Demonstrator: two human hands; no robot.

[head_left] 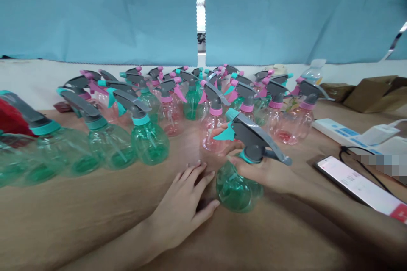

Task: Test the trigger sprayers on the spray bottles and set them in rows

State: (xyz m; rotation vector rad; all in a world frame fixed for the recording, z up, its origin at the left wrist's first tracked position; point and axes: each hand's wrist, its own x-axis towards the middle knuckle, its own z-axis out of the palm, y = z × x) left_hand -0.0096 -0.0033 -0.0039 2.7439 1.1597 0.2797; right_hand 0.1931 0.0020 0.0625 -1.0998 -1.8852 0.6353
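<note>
Green spray bottle [238, 190]: neck within right grip [262, 173], body below.

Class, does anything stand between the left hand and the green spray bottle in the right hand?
Nothing visible does. The left hand is palm down on the table right beside the green spray bottle, perhaps touching it; the right hand grips it near the neck.

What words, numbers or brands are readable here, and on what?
Phone screen: apparently "01:02 46", but blurred, so digits uncertain; smaller marks unreadable.
Clear bottle at the back: label too small to read.
Spray bottles: no lettering I can make out.
Power strip: nothing readable.
</note>
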